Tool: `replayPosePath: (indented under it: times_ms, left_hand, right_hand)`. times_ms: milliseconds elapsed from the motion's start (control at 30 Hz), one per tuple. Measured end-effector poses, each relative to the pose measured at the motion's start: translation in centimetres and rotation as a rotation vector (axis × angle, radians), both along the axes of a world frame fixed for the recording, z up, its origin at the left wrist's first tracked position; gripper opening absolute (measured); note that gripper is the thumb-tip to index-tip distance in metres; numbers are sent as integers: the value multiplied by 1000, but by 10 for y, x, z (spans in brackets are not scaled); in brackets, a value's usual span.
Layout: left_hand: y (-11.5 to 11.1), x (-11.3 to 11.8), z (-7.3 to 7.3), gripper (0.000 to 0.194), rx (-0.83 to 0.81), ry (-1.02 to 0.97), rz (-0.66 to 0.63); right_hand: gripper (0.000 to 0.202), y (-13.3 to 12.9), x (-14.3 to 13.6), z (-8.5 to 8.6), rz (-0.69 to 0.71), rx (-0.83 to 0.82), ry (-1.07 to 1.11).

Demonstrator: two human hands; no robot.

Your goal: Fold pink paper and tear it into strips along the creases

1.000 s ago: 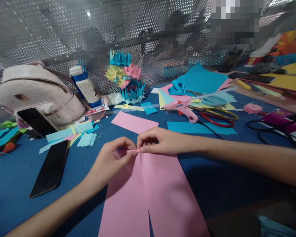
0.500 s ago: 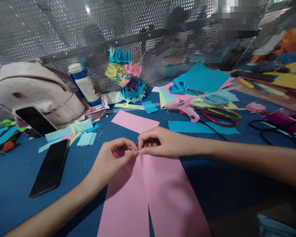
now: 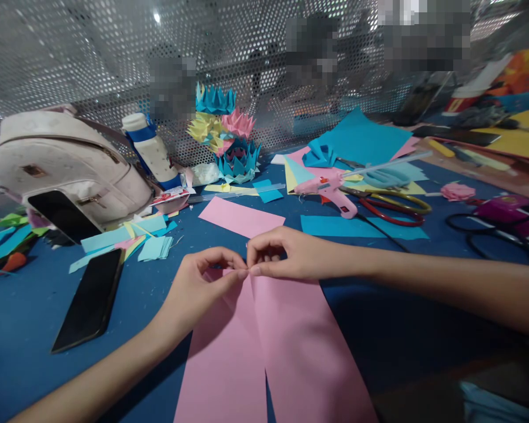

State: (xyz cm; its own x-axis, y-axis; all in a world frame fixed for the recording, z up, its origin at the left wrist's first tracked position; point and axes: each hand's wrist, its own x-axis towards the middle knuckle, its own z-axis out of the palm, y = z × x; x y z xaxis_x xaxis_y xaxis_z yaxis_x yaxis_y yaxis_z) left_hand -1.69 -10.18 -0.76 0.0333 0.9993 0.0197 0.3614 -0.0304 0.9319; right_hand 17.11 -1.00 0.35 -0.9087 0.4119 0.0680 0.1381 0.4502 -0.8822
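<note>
A large pink paper [image 3: 300, 346] reaches from the middle of the blue table down to the bottom edge of the view, with a split up its lower middle. My left hand [image 3: 203, 288] pinches its top edge between thumb and fingers. Right beside it, my right hand [image 3: 286, 252] pinches the same edge, the fingertips of both hands almost touching. Beyond my hands lies a pink strip [image 3: 242, 217]. A blue strip [image 3: 361, 227] lies above my right forearm.
Left are a phone [image 3: 88, 302], paper scraps [image 3: 154, 248], a white backpack [image 3: 62, 158] and a bottle [image 3: 152, 150]. Folded paper flowers [image 3: 229, 135] stand at the back. Rightward lie a pink glue gun [image 3: 328, 191], red-handled scissors [image 3: 392, 212] and a black cable [image 3: 467, 238].
</note>
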Motion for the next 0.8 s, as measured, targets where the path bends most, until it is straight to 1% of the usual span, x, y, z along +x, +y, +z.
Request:
replayPosePath:
  times_ms: [167, 267, 367, 433, 500, 600, 700, 800]
  left_hand:
    - [-1, 0, -2, 5, 0, -14, 2]
    - [1, 0, -1, 6, -14, -1, -19]
    - [6, -3, 2, 9, -53, 35, -73]
    - [10, -6, 2, 10, -78, 93, -129]
    - [12, -8, 1, 10, -86, 163, -175]
    - [10, -9, -2, 16, -66, 238, -206]
    - [7, -8, -4, 18, -22, 309, -213]
    - [6, -7, -4, 20, -14, 296, -205]
  right_hand:
    - [7, 1, -1, -3, 1, -42, 2]
    - [8, 1, -1, -4, 2, -39, -4]
    - [11, 1, -1, -3, -11, 13, -18]
    - [10, 2, 0, -2, -18, 52, -39]
    - [10, 2, 1, -3, -11, 57, -66]
    - [15, 3, 1, -7, 7, 20, -90]
    - [16, 3, 0, -10, 12, -15, -80]
    - [18, 3, -2, -13, -9, -80, -64]
